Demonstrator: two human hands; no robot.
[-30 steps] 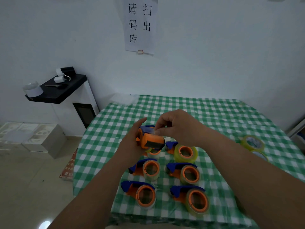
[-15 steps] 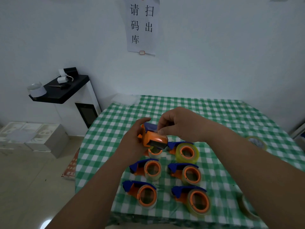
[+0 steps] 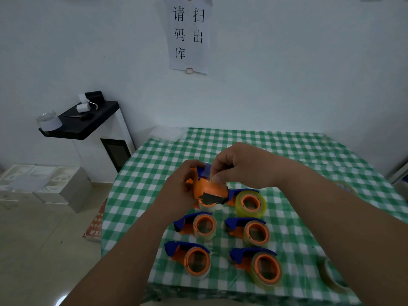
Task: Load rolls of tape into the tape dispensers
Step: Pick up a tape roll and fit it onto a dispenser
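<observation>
I counted seven orange-and-blue tape dispensers in all: one held dispenser [image 3: 209, 191] up in the hands, and six on the bench [image 3: 309, 151] in three rows of two, one of them [image 3: 208, 206] mostly hidden under the held one. Two loose rolls of tape lay at the right, one near the front edge [image 3: 331, 277] and one farther back [image 3: 344, 186], blurred. Two hands were in view.

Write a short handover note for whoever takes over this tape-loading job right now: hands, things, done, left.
Left hand grips the orange dispenser above the table. Right hand pinches at its blue top, apparently threading tape.
Done: five loaded dispensers lie below in rows; a sixth is partly hidden under the held one.
Left: finish this dispenser and set it down; a loose tape roll waits at the right edge.
</observation>
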